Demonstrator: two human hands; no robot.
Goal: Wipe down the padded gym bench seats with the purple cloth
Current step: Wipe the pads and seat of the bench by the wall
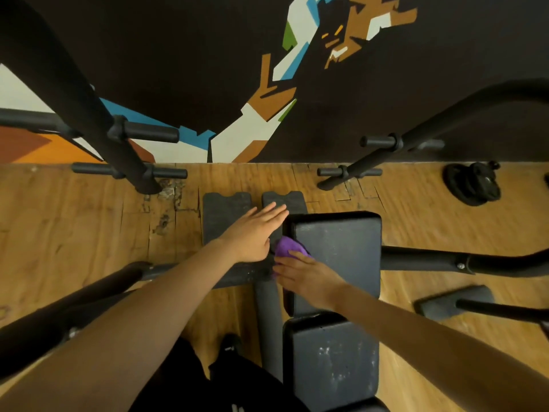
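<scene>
A dark padded bench runs up the middle right: a far pad (pixel 344 251) and a nearer pad (pixel 332 358) with white scuff marks. The purple cloth (pixel 286 246) is bunched at the far pad's left edge. My right hand (pixel 309 279) lies over the cloth on that edge, fingers spread across it, most of the cloth hidden beneath. My left hand (pixel 255 233) hovers just left of the pad with fingers straight, holding nothing.
Black rack uprights with peg storage stand at left (pixel 98 120) and right (pixel 416 138). Two black rubber mats (pixel 225 215) lie on the wooden floor beyond the bench. Weight plates (pixel 472 182) sit by the wall at far right. A frame foot (pixel 454 301) lies to the right.
</scene>
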